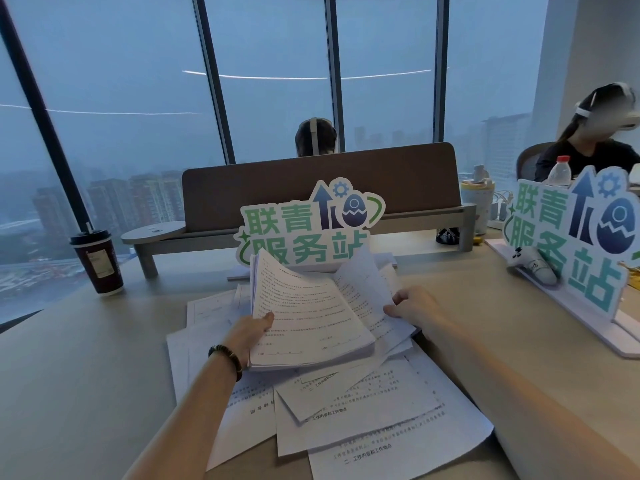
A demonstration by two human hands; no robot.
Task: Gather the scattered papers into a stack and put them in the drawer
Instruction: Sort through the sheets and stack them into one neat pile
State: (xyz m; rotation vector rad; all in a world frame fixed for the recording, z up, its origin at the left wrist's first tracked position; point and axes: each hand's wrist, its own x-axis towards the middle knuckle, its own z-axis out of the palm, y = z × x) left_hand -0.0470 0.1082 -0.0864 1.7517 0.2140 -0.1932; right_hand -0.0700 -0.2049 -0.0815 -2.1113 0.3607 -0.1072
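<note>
Nearest you, loose white printed sheets (363,420) lay overlapping on the pale wooden desk (86,358); at least five showed, the exact count hidden by the overlap. Two of them bore the heading "工作内容和工作地点". Above them your left hand (251,332), a dark beaded bracelet (227,358) on its wrist, gripped the thick gathered stack of white papers (308,323) by its left edge, thumb on top, holding it tilted off the desk. Your right hand (414,308) pinched one curling white sheet (367,285) against the stack's right side. Beyond stood two die-cut green-and-blue signs, each reading "联青服务站": one straight ahead (308,226), one to the right (575,237). One dark lidded paper cup (98,261) stood at the left. Behind the brown desk divider (322,185), one person's head (316,136) showed; a second person (595,140) sat at the far right, near one clear plastic bottle with a red cap (560,170).
</note>
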